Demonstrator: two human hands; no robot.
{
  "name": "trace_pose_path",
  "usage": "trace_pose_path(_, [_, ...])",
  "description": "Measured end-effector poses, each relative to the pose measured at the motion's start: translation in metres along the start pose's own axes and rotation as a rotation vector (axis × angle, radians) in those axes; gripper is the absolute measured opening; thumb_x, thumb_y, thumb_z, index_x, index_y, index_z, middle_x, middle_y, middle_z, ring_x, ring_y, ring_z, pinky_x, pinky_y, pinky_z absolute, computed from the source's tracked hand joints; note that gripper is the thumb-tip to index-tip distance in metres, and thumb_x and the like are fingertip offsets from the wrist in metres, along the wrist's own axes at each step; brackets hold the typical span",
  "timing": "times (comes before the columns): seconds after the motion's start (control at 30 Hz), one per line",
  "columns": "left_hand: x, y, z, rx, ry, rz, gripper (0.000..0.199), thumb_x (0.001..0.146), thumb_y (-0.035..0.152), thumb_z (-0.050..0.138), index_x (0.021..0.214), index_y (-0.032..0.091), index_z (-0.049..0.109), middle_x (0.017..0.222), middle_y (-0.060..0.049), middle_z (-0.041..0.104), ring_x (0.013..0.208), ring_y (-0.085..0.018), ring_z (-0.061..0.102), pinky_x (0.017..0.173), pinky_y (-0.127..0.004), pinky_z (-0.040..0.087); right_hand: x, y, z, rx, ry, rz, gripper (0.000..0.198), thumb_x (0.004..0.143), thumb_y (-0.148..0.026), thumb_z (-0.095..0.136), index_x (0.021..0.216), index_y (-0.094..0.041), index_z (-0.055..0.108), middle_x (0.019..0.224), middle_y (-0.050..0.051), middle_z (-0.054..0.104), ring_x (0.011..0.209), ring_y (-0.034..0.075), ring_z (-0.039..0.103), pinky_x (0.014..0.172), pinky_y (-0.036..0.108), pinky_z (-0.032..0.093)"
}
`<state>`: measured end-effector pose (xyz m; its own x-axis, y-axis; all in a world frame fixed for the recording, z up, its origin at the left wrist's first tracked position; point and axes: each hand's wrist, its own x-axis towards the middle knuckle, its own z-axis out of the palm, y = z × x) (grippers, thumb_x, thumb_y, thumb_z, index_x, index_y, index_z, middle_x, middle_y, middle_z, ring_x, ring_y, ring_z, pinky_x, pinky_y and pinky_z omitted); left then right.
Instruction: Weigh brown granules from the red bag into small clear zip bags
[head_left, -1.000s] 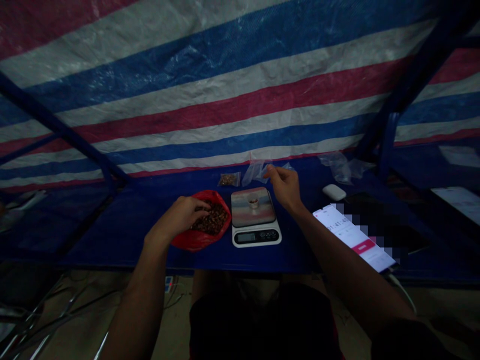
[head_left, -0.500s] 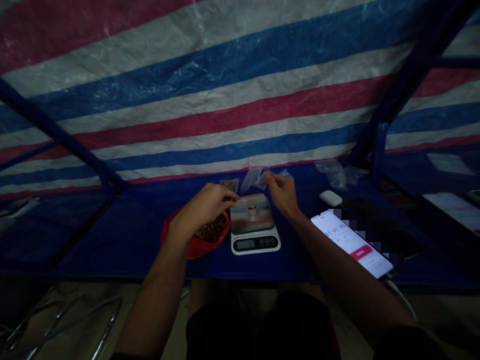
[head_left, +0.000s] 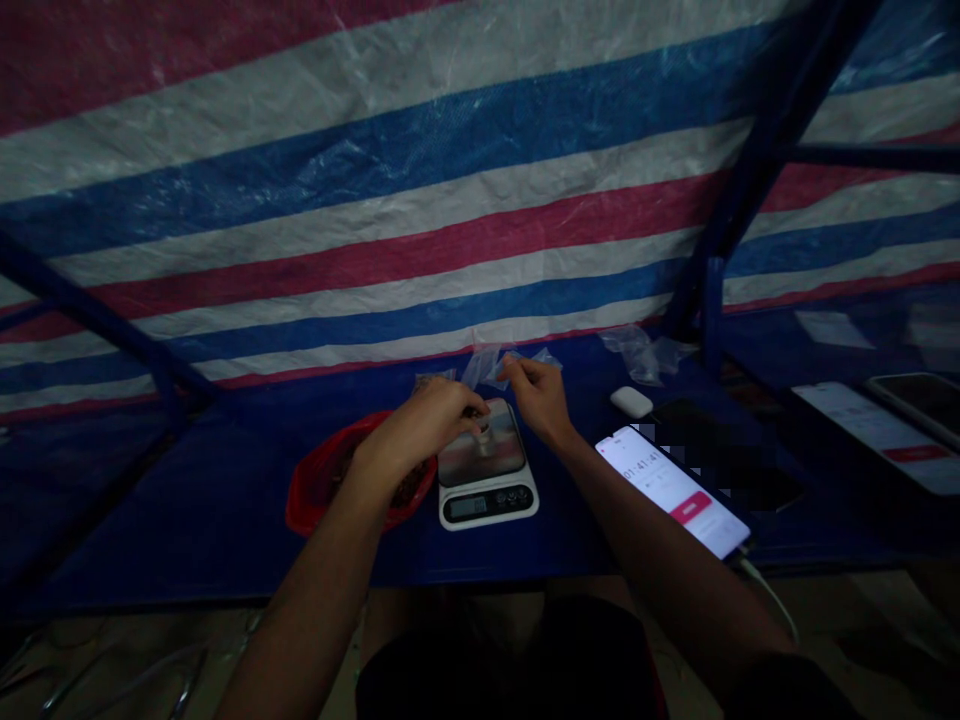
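A white kitchen scale (head_left: 489, 505) with a shiny metal plate stands on the blue table in front of me. On the plate is a small clear cup (head_left: 484, 440) with a little brown matter in it. My left hand (head_left: 439, 415) reaches over from the left, its thumb and fingers closed at the cup's rim. Beneath that forearm lies an open red bag (head_left: 311, 490) of small brown pieces, partly covered. Behind the scale, my right hand (head_left: 536, 392) pinches a thin clear plastic bag (head_left: 486, 362); its fingertips partly hide the hold.
A lit phone (head_left: 667, 490) with a cable lies right of the scale, below a white earbud case (head_left: 631, 402). More clear plastic bags (head_left: 645, 352) lie at the back. Blue frame bars (head_left: 709, 300) and a striped tarp (head_left: 420, 240) stand behind. Farther right are other phones (head_left: 874, 430).
My left hand has moved right, from the scale plate's left edge onto the cup. The right hand keeps its pinch on the plastic. The camera view has shifted slightly.
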<state>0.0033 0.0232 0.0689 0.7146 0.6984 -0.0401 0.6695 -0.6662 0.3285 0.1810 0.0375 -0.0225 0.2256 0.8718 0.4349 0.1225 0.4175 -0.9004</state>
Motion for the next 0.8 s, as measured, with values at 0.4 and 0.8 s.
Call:
trace_pose_path(0.4, [0.0084, -0.0005, 0.002, -0.009, -0.013, -0.026, 0.019, 0.084, 0.017, 0.073, 0.102, 0.019, 0.079, 0.103, -0.007, 0.08, 0.097, -0.022, 0.073, 0.087, -0.029, 0.05, 0.0017, -0.0005, -0.001, -0.018, 0.006, -0.004, 0.047, 0.093, -0.054, 0.058, 0.065, -0.017, 0.07, 0.058, 0.001, 0.061, 0.057, 0.015, 0.055, 0.055, 0.028, 0.038])
trace_pose_path(0.8, [-0.0002, 0.0037, -0.0006, -0.273, -0.006, -0.076, 0.027, 0.089, 0.013, 0.063, 0.112, 0.018, 0.074, 0.11, -0.008, 0.079, 0.098, -0.018, 0.075, 0.09, -0.03, 0.055, 0.0013, 0.0009, -0.0015, -0.034, 0.003, -0.006, 0.048, 0.093, -0.054, 0.057, 0.066, -0.017, 0.07, 0.055, -0.001, 0.056, 0.055, 0.014, 0.05, 0.055, 0.028, 0.035])
